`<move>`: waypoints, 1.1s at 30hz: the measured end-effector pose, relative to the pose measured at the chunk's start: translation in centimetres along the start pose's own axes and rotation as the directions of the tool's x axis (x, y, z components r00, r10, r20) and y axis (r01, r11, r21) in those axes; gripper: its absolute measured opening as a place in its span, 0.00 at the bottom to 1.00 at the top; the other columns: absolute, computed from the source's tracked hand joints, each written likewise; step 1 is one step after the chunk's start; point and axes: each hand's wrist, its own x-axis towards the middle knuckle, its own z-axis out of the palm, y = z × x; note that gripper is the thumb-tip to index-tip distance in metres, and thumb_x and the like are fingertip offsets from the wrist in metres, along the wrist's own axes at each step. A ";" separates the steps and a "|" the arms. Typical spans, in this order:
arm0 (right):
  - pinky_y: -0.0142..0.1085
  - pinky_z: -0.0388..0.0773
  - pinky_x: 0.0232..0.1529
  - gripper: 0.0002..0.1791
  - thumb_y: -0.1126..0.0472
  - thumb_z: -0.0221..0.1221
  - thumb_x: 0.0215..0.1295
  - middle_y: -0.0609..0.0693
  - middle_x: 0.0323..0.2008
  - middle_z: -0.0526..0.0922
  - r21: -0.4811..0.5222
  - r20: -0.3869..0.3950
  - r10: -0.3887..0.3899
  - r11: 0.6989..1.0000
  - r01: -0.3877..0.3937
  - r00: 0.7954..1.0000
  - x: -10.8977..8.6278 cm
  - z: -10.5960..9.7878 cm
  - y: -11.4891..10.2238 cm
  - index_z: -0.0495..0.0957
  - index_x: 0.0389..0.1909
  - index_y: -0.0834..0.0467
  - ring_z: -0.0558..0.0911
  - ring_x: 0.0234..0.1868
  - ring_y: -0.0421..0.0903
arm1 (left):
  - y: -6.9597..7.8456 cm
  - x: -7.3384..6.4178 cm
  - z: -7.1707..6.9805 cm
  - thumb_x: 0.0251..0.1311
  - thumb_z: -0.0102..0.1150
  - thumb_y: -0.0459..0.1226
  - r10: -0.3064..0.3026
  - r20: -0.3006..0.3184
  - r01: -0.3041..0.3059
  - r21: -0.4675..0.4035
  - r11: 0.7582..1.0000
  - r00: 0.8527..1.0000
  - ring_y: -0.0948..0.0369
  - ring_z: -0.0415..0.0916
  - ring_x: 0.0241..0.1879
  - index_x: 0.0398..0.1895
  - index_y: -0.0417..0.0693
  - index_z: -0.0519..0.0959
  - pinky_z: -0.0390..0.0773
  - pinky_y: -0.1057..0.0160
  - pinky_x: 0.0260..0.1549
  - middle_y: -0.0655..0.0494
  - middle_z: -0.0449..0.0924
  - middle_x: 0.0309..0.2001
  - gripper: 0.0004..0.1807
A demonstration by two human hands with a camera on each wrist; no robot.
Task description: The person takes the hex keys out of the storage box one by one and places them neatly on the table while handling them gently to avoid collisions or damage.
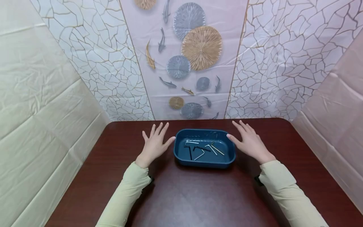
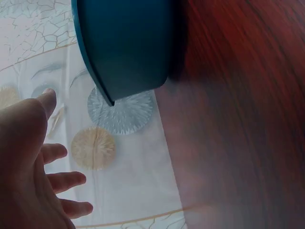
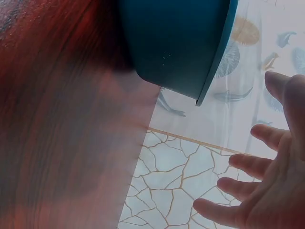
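Observation:
A dark blue plastic tray (image 1: pixel 204 163) with rounded corners sits on the table. Several L-shaped hex keys lie spread over its floor, some black like this hex key (image 1: pixel 190 152), others silvery, and one brass-toned hex key (image 1: pixel 218 149) to the right. My left hand (image 1: pixel 154 146) is beside the tray's left end, fingers spread and thumb pointing at the rim. On the opposite side my right hand (image 1: pixel 251 143) is likewise spread, its thumb tip overlapping the right rim in the head view. Both wrist views show the tray's outer wall (image 2: pixel 128 47) with the fingers apart from it.
The dark red-brown wooden table (image 1: pixel 195 195) carries the tray near its far edge. Behind it hangs a patterned cloth (image 1: pixel 187 94) with fish and round motifs. Pale cloth walls (image 1: pixel 42 119) close in the left and right sides.

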 end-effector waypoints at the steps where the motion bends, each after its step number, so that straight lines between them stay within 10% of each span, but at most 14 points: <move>1: 0.76 0.46 0.62 0.46 0.36 0.53 0.71 0.67 0.77 0.49 0.004 0.001 0.000 1.000 0.000 1.000 0.1 0.0 0.0 0.51 0.81 0.54 0.47 0.76 0.71 | 0.1 0.1 0.2 0.69 0.47 0.64 0.000 0.014 0.000 -0.012 1.000 1.000 0.39 0.41 0.77 0.81 0.59 0.54 0.32 0.23 0.63 0.44 0.53 0.78 0.43; 10: 0.66 0.57 0.66 0.40 0.43 0.55 0.74 0.67 0.73 0.59 0.054 -0.023 -0.058 0.997 0.059 0.998 1.3 0.2 -1.3 0.57 0.78 0.59 0.59 0.71 0.69 | 0.9 0.7 2.6 0.65 0.49 0.68 -0.016 0.185 0.047 -0.162 0.986 0.983 0.42 0.40 0.78 0.82 0.63 0.49 0.42 0.23 0.63 0.48 0.50 0.79 0.47; 20: 0.61 0.70 0.60 0.31 0.53 0.57 0.74 0.66 0.65 0.70 0.104 0.015 -0.053 0.993 0.051 0.998 2.1 0.8 -2.9 0.65 0.72 0.62 0.71 0.64 0.65 | 1.3 1.2 3.8 0.70 0.58 0.42 0.006 0.215 0.061 -0.302 0.951 0.976 0.45 0.56 0.74 0.82 0.54 0.51 0.54 0.31 0.66 0.45 0.58 0.76 0.41; 33: 0.44 0.81 0.39 0.20 0.62 0.61 0.70 0.61 0.42 0.84 0.002 0.191 -0.055 0.998 0.056 0.980 3.5 3.9 -4.4 0.78 0.57 0.70 0.83 0.35 0.49 | 1.5 1.3 4.0 0.68 0.55 0.35 0.014 0.229 0.077 -0.385 0.920 0.973 0.55 0.74 0.35 0.81 0.48 0.53 0.74 0.57 0.38 0.44 0.75 0.59 0.39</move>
